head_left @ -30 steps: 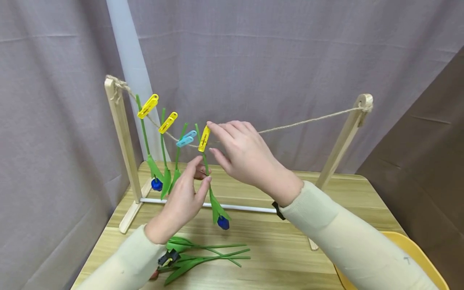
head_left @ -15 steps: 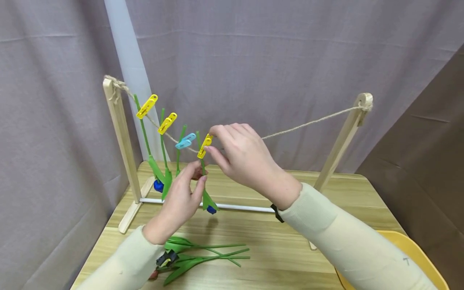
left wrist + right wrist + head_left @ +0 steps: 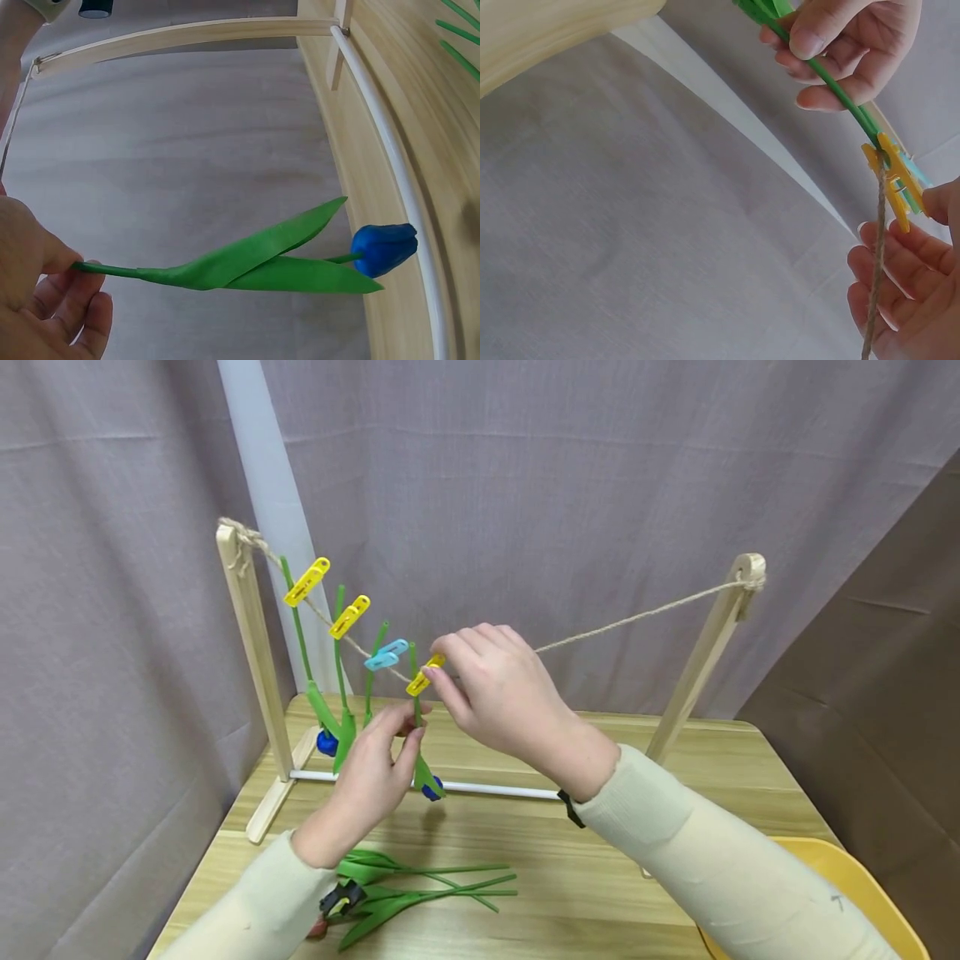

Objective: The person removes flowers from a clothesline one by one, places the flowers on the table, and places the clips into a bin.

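My left hand pinches the green stem of a blue artificial tulip, which hangs head down from the twine. A yellow clothespin sits over the twine and stem just above that hand. Thumb and fingers of my right hand hold the clothespin's handle end; in the right wrist view that hand is below the pin's handles. Further left hang several tulips, held by two yellow clothespins and a light blue clothespin. The left hand hides part of the nearest one.
Wooden posts carry the twine at both sides, joined low down by a white rod. Loose tulips with green stems lie on the wooden table in front. A yellow tray stands at the right, partly behind the right sleeve.
The yellow clothespin and held stem have moved down, with the twine sagging lower there. The clothespin has tilted over to the right. My right hand has come down with it.
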